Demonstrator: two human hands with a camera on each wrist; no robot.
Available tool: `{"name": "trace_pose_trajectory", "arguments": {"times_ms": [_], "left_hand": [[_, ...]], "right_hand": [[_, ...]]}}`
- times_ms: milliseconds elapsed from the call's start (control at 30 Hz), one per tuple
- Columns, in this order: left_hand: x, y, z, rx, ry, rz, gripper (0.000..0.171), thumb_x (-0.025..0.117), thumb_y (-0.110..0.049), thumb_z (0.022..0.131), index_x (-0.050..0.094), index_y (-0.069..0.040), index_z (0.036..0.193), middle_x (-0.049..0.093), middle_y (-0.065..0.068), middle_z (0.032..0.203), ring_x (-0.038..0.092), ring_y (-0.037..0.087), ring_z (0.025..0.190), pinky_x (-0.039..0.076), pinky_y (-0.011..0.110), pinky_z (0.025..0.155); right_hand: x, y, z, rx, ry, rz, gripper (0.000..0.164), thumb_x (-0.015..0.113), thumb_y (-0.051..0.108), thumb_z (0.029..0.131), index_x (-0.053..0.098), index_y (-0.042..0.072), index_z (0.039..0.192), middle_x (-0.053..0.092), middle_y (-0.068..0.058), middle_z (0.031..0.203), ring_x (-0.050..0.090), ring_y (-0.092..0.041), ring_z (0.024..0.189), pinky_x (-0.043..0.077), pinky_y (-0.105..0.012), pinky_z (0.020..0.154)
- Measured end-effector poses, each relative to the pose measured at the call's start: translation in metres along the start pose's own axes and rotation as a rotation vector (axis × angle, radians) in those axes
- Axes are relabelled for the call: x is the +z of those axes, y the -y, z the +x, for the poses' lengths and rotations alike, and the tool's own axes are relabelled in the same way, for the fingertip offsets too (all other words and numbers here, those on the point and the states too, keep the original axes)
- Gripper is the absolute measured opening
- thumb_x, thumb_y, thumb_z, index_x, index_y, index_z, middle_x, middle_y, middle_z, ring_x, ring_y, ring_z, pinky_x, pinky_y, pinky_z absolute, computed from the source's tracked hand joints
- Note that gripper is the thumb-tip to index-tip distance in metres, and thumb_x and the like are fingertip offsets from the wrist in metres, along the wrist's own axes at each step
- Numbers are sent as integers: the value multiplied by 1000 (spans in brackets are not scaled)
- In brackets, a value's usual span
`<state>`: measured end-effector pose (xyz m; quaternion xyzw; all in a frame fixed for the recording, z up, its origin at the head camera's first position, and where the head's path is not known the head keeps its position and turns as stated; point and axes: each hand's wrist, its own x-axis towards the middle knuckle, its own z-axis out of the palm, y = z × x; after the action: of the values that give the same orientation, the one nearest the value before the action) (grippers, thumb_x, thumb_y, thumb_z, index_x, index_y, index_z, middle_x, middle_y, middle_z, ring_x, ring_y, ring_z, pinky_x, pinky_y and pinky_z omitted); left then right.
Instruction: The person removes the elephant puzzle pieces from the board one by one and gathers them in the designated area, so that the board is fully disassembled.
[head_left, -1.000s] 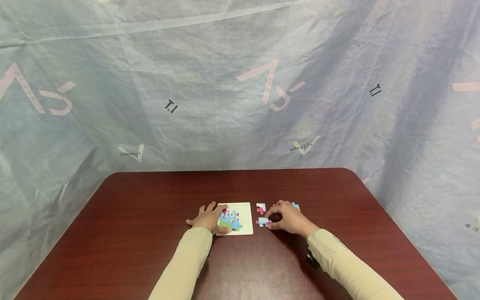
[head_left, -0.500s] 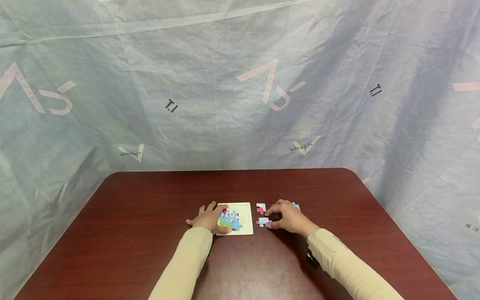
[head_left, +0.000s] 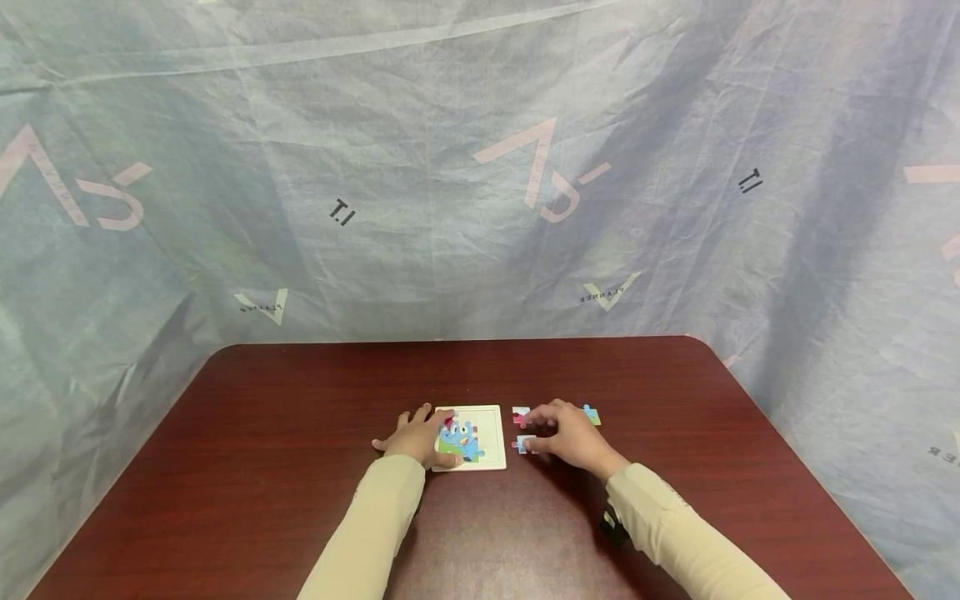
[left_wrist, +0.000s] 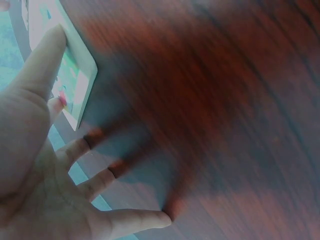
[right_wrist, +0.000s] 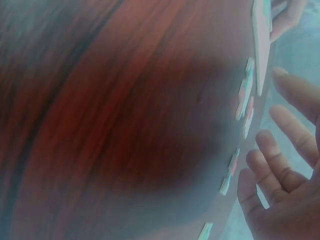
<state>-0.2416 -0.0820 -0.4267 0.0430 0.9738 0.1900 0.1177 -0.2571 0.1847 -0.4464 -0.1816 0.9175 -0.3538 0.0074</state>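
My left hand [head_left: 411,440] rests with spread fingers at the left side of a white puzzle board [head_left: 492,439]. Its thumb and index finger lie on the board, over the joined pieces of a blue cartoon animal [head_left: 468,442]. Just right of the board are a pink-and-white puzzle piece [head_left: 520,413] and a light blue puzzle piece [head_left: 522,446]. Over these hovers my right hand [head_left: 573,438], fingers loosely bent and thumb apart. In the right wrist view, the fingers [right_wrist: 267,145] stand clear of the pieces, with nothing between them.
A blue-and-green puzzle piece [head_left: 592,415] lies behind the right hand. The right wrist view shows another pink-and-blue piece [right_wrist: 230,172] that the right hand hides from the head view. Everything lies on a dark red wooden table [head_left: 300,500], with a grey cloth [head_left: 420,275] hanging behind.
My right hand has shifted slightly left over the two near pieces, uncovering more of the blue-and-green piece. The left hand and the board have stayed in place.
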Motion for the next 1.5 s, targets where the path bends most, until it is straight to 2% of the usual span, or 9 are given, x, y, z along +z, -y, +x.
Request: {"name": "trace_pose_trajectory", "arguments": {"times_ms": [167, 533, 733, 1100, 1500], "left_hand": [[1, 1, 0, -2, 0, -4, 77, 84, -33, 85, 48, -20, 152, 33, 17, 161, 26, 48, 147, 26, 86, 96], [0, 1, 1, -8, 3, -6, 78, 84, -34, 85, 47, -20, 152, 32, 16, 162, 25, 47, 148, 26, 86, 96], [0, 1, 1, -11, 3, -11, 77, 84, -33, 85, 47, -20, 152, 32, 17, 162, 25, 48, 148, 25, 86, 97], [0, -1, 0, -14, 9, 1, 77, 84, -34, 86, 48, -20, 152, 33, 16, 162, 25, 47, 148, 26, 85, 97], [-2, -2, -2, -16, 11, -12, 77, 83, -33, 86, 47, -20, 152, 32, 16, 162, 24, 47, 148, 25, 85, 98]], "right_hand": [[6, 6, 2, 47, -40, 17, 25, 86, 17, 84, 77, 8, 106, 64, -6, 95, 52, -16, 78, 47, -34, 72], [19, 19, 9, 56, -44, 92, 26, 86, 14, 84, 75, 7, 107, 63, -8, 94, 55, -15, 69, 50, -31, 64], [25, 27, 12, 75, -43, 76, 26, 85, 15, 84, 76, 8, 108, 62, -6, 93, 54, -16, 76, 48, -34, 70], [33, 36, 18, 53, -24, 76, 26, 86, 16, 84, 76, 7, 106, 63, -5, 91, 59, -21, 84, 49, -36, 74], [40, 51, 26, 22, -20, 27, 25, 86, 15, 83, 76, 7, 104, 64, -7, 86, 54, -14, 73, 47, -33, 66]]}}
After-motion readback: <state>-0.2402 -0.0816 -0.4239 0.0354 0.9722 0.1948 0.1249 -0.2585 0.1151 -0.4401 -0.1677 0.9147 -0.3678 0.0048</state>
